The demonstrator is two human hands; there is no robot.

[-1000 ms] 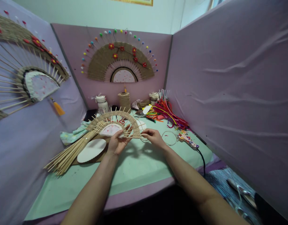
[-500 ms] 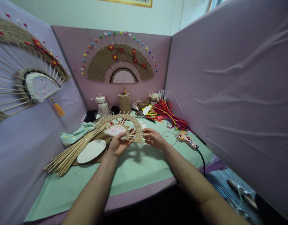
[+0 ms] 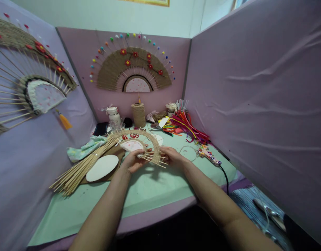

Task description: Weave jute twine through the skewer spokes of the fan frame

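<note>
A small fan of thin sticks and wound twine [image 3: 155,148] is held over the green tablecloth, its arch curving up and to the left. My left hand [image 3: 134,161] grips its inner half-round, which is white with red spots [image 3: 131,145], near the lower right corner. At the right end of the twine band is my right hand [image 3: 171,155], with its fingers partly behind the sticks and closed on the fan's edge. Several stick ends poke out past the band between the two hands.
A bundle of sticks [image 3: 82,167] and a white oval [image 3: 102,168] lie at left. Behind stand a twine spool [image 3: 138,114] and a white bottle [image 3: 113,116]. Coloured pipe cleaners [image 3: 188,127] and a patterned glue gun [image 3: 209,155] are at right. A large fan [image 3: 105,75] hangs behind.
The held fan has tilted and shifted slightly right and down at its right end. My right hand has moved a little, its fingers now further behind the band.
</note>
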